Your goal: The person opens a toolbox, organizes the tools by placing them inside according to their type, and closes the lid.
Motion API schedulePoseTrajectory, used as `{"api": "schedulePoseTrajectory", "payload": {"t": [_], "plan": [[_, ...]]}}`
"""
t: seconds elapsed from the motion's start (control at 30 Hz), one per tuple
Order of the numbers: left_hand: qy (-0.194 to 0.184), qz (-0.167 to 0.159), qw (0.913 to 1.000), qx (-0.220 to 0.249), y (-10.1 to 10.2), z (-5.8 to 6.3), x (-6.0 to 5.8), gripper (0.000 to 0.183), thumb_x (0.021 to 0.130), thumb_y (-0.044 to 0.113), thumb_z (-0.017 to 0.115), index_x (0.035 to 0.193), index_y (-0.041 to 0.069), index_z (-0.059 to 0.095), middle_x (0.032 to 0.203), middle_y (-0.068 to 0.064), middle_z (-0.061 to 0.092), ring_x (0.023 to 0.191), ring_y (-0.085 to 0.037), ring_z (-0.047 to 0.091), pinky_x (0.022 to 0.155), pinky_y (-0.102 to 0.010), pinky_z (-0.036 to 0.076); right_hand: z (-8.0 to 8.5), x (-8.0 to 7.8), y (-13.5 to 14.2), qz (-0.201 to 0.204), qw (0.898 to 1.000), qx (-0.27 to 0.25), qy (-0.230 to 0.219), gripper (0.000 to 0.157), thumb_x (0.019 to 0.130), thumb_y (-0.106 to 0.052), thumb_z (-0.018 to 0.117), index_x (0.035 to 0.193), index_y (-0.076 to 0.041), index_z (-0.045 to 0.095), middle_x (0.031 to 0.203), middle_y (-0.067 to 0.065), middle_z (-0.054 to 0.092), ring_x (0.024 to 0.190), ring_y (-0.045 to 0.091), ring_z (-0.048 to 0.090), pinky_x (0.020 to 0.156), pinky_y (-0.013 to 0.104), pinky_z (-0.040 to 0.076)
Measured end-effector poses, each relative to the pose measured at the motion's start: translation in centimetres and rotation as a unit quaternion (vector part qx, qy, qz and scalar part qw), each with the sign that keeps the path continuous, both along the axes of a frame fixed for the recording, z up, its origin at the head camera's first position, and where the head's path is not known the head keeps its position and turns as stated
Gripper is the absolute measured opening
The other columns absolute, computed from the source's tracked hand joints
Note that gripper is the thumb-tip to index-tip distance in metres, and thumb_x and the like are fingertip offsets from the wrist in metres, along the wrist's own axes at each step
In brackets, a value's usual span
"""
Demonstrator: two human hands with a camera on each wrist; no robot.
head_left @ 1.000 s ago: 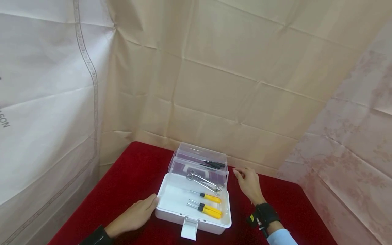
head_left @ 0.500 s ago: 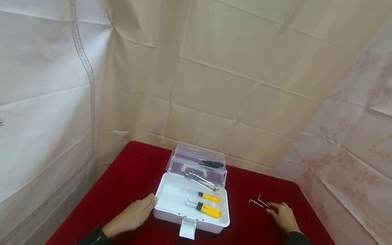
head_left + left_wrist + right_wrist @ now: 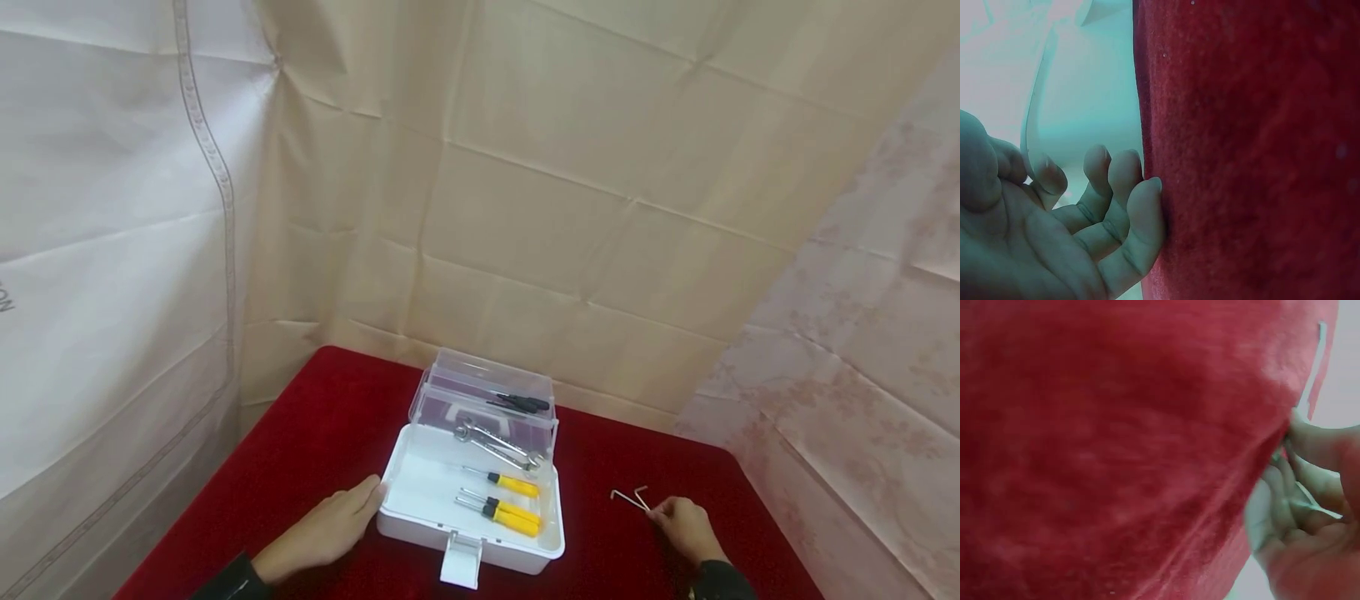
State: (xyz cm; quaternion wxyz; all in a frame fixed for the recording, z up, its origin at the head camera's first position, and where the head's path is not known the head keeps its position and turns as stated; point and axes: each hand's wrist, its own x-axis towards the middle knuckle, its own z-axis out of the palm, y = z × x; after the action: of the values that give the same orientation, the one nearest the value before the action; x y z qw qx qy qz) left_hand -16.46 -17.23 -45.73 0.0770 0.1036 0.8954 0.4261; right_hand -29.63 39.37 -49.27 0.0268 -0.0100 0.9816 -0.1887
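My right hand (image 3: pixel 686 527) pinches a hex key (image 3: pixel 641 495) between thumb and fingertips, close over the red cloth. A second bent hex key (image 3: pixel 628 499) lies beside it, its long end reaching toward the fingertips. In the right wrist view a slim metal shaft (image 3: pixel 1315 369) runs up from the thumb. My left hand (image 3: pixel 330 523) rests against the left wall of an open white toolbox (image 3: pixel 416 471), fingertips at its side. Inside are three yellow-handled screwdrivers (image 3: pixel 517 485) and two wrenches (image 3: pixel 498 443). Black-handled tools (image 3: pixel 525 403) lie in the clear lid (image 3: pixel 487 372).
Red cloth (image 3: pixel 330 425) covers the table under the toolbox and hex keys. A white latch (image 3: pixel 461 560) hangs open at the box's front. Beige sheeting (image 3: pixel 525 208) rises behind the table, with pale sheeting (image 3: pixel 120 250) on the left and a floral sheet (image 3: pixel 862 375) on the right.
My right hand has moved from beside the lid to the hex keys at the right and now pinches one, which has shifted slightly. My left hand stays at the toolbox.
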Motion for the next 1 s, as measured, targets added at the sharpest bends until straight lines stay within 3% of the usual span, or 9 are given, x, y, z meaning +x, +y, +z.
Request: {"api": "schedulePoseTrajectory", "payload": {"t": [0.1,0.27,0.53,0.83,1.0], "plan": [[0.000,0.000,1.0000,0.000,0.0,-0.1,0.0,0.031,0.106,0.040,0.036,0.114,0.014,0.050,0.068,-0.003,0.047,0.057,-0.017,0.039,0.050,-0.027,0.034,0.3,0.2,0.2,-0.003,0.999,-0.019,-0.037,0.016,0.093,-0.018,0.063,0.087,-0.004,0.066,0.079,0.000,0.062,0.071,0.015,0.053,0.064,0.033,0.042],[0.003,-0.001,1.0000,0.002,0.1,0.0,0.0,0.030,0.107,0.041,0.036,0.111,0.014,0.050,0.069,-0.003,0.047,0.057,-0.017,0.039,0.050,-0.027,0.034,0.9,0.7,0.3,0.033,0.999,0.008,-0.028,0.011,0.096,-0.011,0.057,0.091,-0.001,0.056,0.082,0.002,0.059,0.074,0.017,0.055,0.065,0.036,0.044],[-0.003,0.000,1.0000,0.006,0.0,0.0,0.1,0.030,0.106,0.041,0.036,0.111,0.014,0.050,0.068,-0.002,0.049,0.057,-0.017,0.042,0.050,-0.027,0.035,1.5,1.2,-0.1,-0.027,0.995,-0.059,-0.071,0.008,0.090,-0.004,0.065,0.093,0.003,0.063,0.078,0.004,0.061,0.066,0.016,0.062,0.059,0.032,0.051],[-0.004,0.000,0.9999,0.012,0.1,0.1,0.1,0.029,0.106,0.040,0.036,0.110,0.015,0.049,0.068,-0.002,0.048,0.056,-0.017,0.041,0.049,-0.026,0.034,2.0,1.9,0.1,-0.035,0.999,0.008,-0.022,0.011,0.090,-0.009,0.064,0.084,-0.003,0.069,0.072,0.000,0.061,0.064,0.016,0.057,0.059,0.035,0.046],[-0.010,-0.001,0.9998,0.016,0.1,0.0,0.0,0.029,0.107,0.040,0.036,0.110,0.015,0.049,0.068,-0.002,0.049,0.056,-0.017,0.042,0.049,-0.026,0.035,2.0,1.8,0.0,-0.043,0.999,0.014,0.005,0.011,0.091,-0.011,0.065,0.085,-0.003,0.068,0.073,-0.001,0.061,0.068,0.017,0.057,0.061,0.036,0.045]]}}
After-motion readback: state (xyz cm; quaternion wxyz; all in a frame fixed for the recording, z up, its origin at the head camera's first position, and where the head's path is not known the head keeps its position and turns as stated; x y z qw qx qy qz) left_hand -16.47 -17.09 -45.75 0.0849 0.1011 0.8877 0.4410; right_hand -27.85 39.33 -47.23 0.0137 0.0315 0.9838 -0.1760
